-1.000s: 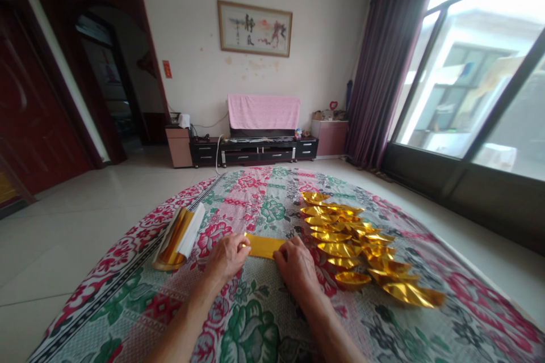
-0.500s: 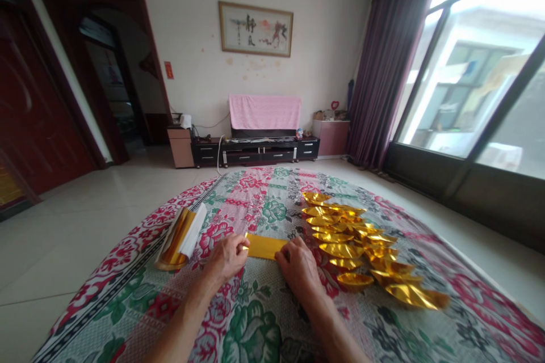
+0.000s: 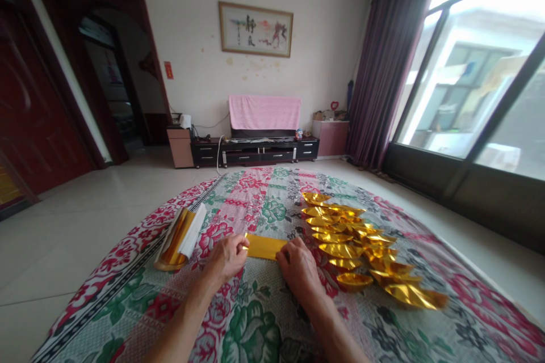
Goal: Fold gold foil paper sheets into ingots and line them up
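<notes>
A flat strip of gold foil paper (image 3: 264,246) lies across the middle of the flowered cloth, between my two hands. My left hand (image 3: 227,257) pinches its left end between thumb and fingers. At the right end my right hand (image 3: 298,265) is closed on the strip, with the fingers curled. To the right sit several folded gold paper boats (image 3: 342,250) in overlapping rows. A loose roll of gold sheets (image 3: 181,238) with white backing lies to the left of my left hand.
The flowered cloth (image 3: 255,332) covers a round-edged table. Beyond it stand a low black cabinet (image 3: 259,154) with a pink cloth (image 3: 264,112) above it. A purple curtain (image 3: 377,68) and large window are at the right.
</notes>
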Available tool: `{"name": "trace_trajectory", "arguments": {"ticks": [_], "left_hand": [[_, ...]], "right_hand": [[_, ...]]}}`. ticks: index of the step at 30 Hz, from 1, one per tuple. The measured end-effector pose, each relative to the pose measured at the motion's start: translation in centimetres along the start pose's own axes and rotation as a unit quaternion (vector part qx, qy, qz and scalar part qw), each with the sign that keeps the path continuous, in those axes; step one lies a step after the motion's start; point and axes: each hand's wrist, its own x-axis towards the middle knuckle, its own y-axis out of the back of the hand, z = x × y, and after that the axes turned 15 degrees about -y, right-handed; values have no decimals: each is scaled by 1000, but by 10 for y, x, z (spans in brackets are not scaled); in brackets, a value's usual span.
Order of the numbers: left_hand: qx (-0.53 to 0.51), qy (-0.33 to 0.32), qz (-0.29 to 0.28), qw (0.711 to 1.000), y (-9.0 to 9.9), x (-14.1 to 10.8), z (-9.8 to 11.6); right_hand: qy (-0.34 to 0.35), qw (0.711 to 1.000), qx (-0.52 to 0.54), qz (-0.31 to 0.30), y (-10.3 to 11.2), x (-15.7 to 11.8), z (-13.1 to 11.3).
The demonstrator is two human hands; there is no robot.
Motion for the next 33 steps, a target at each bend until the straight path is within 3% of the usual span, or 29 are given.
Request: {"name": "trace_trajectory", "arguments": {"ticks": [19, 33], "left_hand": [[-6, -9, 0, 1000, -3, 0, -6], [1, -2, -4, 1000, -6, 1, -8]], "right_hand": [[40, 998, 3, 42, -3, -2, 5], [21, 999, -19, 43, -3, -2, 2]]}}
